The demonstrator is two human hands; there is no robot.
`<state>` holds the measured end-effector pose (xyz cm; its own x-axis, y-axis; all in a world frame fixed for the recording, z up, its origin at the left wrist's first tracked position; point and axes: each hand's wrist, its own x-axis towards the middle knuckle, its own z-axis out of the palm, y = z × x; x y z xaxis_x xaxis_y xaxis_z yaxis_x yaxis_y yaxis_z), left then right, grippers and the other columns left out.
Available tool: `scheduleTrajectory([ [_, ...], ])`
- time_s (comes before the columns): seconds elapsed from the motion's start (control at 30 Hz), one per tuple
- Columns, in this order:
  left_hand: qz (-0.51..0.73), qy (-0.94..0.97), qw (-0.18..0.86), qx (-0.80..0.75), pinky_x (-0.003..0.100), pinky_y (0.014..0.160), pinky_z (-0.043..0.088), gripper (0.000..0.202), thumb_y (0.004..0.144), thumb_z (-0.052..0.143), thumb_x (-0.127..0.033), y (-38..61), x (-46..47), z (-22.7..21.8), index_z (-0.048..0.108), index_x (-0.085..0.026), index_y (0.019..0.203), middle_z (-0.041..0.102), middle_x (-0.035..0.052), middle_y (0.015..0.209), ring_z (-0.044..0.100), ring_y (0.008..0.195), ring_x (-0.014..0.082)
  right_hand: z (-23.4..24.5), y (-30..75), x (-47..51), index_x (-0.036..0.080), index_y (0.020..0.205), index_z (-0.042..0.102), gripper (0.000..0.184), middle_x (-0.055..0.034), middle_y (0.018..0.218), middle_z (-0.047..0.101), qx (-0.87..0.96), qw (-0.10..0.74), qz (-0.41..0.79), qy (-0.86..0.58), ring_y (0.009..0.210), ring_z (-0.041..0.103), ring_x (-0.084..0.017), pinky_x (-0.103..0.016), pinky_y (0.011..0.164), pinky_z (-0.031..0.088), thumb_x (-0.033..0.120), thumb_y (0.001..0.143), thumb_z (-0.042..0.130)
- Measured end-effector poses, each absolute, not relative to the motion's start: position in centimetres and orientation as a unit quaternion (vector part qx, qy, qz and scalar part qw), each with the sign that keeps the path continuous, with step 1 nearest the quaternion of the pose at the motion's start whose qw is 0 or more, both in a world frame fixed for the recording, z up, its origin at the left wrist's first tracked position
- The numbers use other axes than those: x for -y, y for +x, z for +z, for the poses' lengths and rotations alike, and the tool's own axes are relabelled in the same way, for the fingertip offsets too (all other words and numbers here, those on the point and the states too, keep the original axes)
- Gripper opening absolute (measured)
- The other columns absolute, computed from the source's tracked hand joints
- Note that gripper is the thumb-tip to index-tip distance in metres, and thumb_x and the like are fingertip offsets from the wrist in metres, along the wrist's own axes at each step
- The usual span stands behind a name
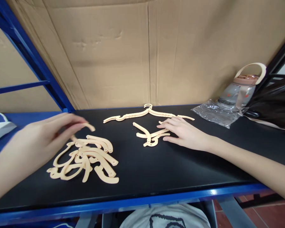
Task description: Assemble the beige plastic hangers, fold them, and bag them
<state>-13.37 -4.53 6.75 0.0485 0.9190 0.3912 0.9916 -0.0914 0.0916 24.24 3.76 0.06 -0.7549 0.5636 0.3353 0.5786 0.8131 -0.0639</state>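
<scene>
My left hand [49, 134] hovers over a pile of beige plastic hanger parts [85, 160] on the black shelf top [156, 167]. Its fingers pinch one beige piece [90, 126], somewhat blurred by motion. My right hand [182, 131] lies flat with fingers stretched out, pressing on a small cluster of beige hanger pieces [149, 136] at the middle of the surface. Just behind them lies an assembled beige hanger [147, 113], flat, hook pointing to the back.
A cardboard wall [142, 50] closes the back. Blue rack posts [33, 57] rise at the left. A lidded jar with a beige strap [242, 88] and a clear plastic bag [216, 112] sit at the back right, beside a dark object [275, 104]. The shelf's blue front edge [133, 202] runs along the bottom.
</scene>
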Motion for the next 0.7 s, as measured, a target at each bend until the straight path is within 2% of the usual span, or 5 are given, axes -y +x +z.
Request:
scheduleTrajectory([
  [0.1,-0.145,-0.765,0.065,0.624,0.027,0.058,0.037,0.039,0.092,0.034,-0.055,-7.9,2.3,7.4,0.057,-0.024,0.102,0.064,-0.0023,0.07,0.055,0.059,0.016,0.3,24.1,-3.6,0.019,0.129,0.054,0.039,-0.0114,0.123,0.061,0.935,0.191,-0.018,-0.299,0.12,0.052,-0.028,-0.047,0.102,0.039,0.038,0.095,0.051],
  [0.23,-0.212,-0.79,-0.069,0.57,0.023,0.051,0.037,0.025,0.093,0.043,-0.045,-1.5,-0.8,6.4,0.055,-0.023,0.096,0.061,-0.005,0.056,0.054,0.048,0.0123,0.6,23.9,-3.2,0.021,0.128,0.053,0.038,-0.0087,0.118,0.065,0.926,0.246,0.015,-0.287,0.117,0.055,-0.025,-0.044,0.1,0.04,0.041,0.096,0.049],
  [0.4,-0.295,-0.718,-0.345,0.527,0.019,0.046,0.041,0.008,0.093,0.048,-0.026,3.0,-3.2,4.0,0.049,-0.019,0.09,0.058,-0.005,0.051,0.052,0.041,0.0086,0.7,23.6,-2.8,0.02,0.115,0.06,0.037,-0.0068,0.103,0.069,0.918,0.274,0.025,-0.284,0.098,0.062,-0.023,-0.037,0.087,0.042,0.048,0.092,0.055],
  [0.5,-0.301,-0.676,-0.452,0.497,0.016,0.042,0.038,0.007,0.094,0.047,-0.023,3.8,-3.3,3.2,0.047,-0.019,0.1,0.061,-0.0042,0.056,0.053,0.042,0.0074,0.7,23.4,-2.9,0.019,0.094,0.066,0.026,-0.0041,0.084,0.068,0.93,0.256,-0.022,-0.261,0.083,0.061,-0.019,-0.033,0.08,0.039,0.036,0.098,0.047],
  [0.7,-0.308,-0.758,-0.38,0.432,0.019,0.046,0.041,0.019,0.095,0.042,-0.03,1.3,-2.2,2.9,0.046,-0.021,0.111,0.066,-0.0002,0.075,0.063,0.062,0.0122,0.6,23.4,-3.3,0.017,0.087,0.065,0.022,-0.0018,0.079,0.067,0.917,0.266,0.008,-0.296,0.078,0.06,-0.016,-0.029,0.076,0.037,0.028,0.098,0.048],
])
